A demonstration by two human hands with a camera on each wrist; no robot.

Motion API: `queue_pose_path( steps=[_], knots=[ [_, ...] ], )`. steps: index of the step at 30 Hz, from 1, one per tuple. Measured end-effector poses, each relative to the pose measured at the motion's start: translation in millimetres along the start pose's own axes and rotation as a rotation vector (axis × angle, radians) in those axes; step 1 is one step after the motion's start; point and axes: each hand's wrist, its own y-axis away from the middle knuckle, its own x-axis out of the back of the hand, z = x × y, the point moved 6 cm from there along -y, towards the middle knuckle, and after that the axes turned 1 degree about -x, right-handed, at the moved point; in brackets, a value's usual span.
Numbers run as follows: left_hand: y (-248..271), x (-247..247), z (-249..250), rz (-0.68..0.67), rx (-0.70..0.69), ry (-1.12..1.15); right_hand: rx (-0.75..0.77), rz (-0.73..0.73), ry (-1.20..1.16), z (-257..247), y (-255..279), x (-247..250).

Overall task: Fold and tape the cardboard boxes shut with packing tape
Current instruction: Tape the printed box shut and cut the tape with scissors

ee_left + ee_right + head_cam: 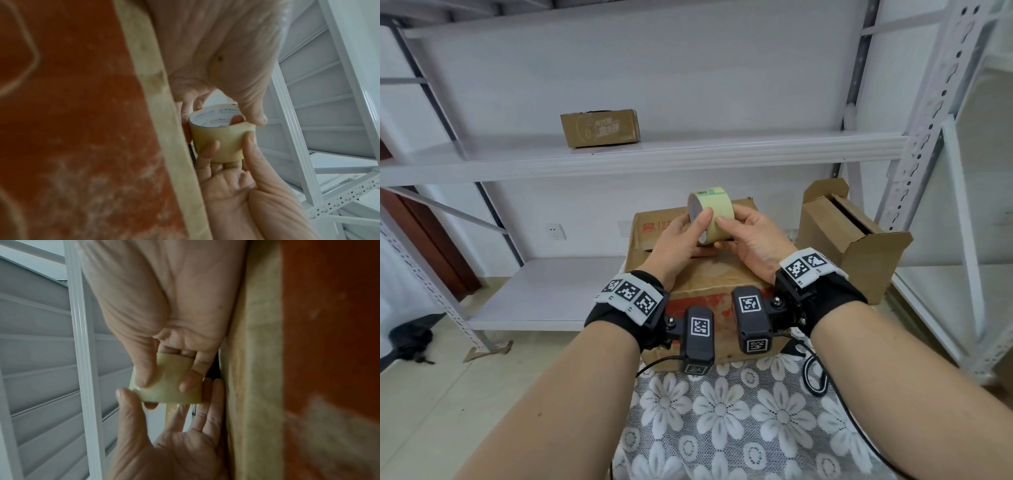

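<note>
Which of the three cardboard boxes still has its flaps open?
The box on the right, beside the large box under the hands: its flaps stand up and show a dark gap. The small box on the shelf looks closed.

Soft, even, shadowless light fills the head view, its shelf uprights bowing at the edges. Both wrist views are dimmer; cardboard beside each hand blurs.

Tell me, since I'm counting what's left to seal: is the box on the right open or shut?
Open. The box on the right lies tipped, its flaps splayed out around a dark, unsealed opening.
</note>
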Motion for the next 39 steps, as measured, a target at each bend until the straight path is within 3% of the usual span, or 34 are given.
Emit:
queue_pose_path(
  steps=[6,12,20,22,25,31,36,39],
  knots=[
    [3.1,-3.8,6.7,-0.04,-0.029,0.044,-0.035,0.005,0.057,3.8,0.8,-0.4],
    [3.5,-3.0,6.0,0.06,-0.019,-0.046,-0.037,0.086,0.084,2.9,-0.6,4.0],
    [15.5,11.2,24.3,0.444,-0.188,-0.73,-0.031,0.118,0.137,1.7,-1.4,5.1],
    [10.8,9.7,20.4,0.386,-0.186,-0.693,-0.03,0.088,0.151,2.5,-0.7,2.9],
    [6.0,7.0,12.5,0.218,-0.059,-0.454,-0.044,0.067,0.196,2.0,0.0,1.9],
    [3.2,14.0,16.3,0.061,0.002,-0.145,-0.088,0.008,0.307,0.1,-3.0,-10.5],
    [5.7,16.6,12.1,0.049,0.015,-0.115,-0.061,0.197,0.372,-0.7,-7.9,-2.9],
    [10.1,15.4,10.8,0.025,-0.024,-0.209,-0.051,0.289,0.36,0.7,-8.9,1.4]
  ],
)
